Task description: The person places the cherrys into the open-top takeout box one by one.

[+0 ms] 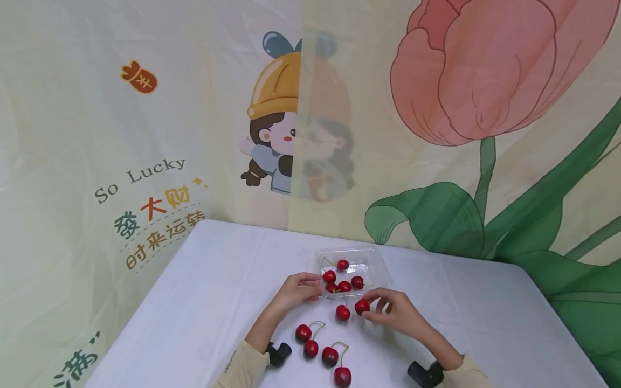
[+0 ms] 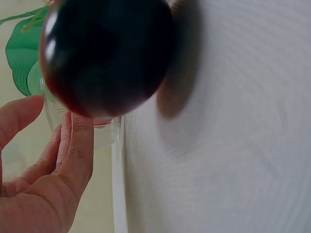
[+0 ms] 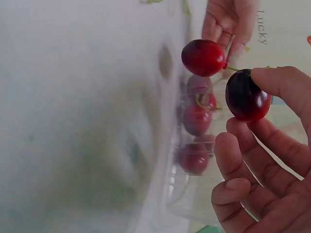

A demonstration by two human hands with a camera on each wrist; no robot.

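My right hand (image 1: 395, 312) pinches a dark red cherry (image 1: 361, 307) between thumb and fingertips, just in front of a clear plastic box (image 1: 383, 269). In the right wrist view, the thumb lies on top of this cherry (image 3: 248, 95) and fingertips support it from below. Beside it is another cherry (image 1: 343, 313) with a green stem, close to the box's front. My left hand (image 1: 297, 291) is at the box's left side, fingers extended to its wall and thumb apart in the left wrist view. Several cherries (image 1: 344, 286) lie inside the box.
Nearer me on the white-covered table (image 1: 194, 323) lie more cherries (image 1: 311, 349), some with long green stems. One dark cherry (image 2: 107, 53) looms large in the left wrist view. Behind the table hangs a printed cloth (image 1: 223, 108). Each wrist wears a black camera (image 1: 279, 354).
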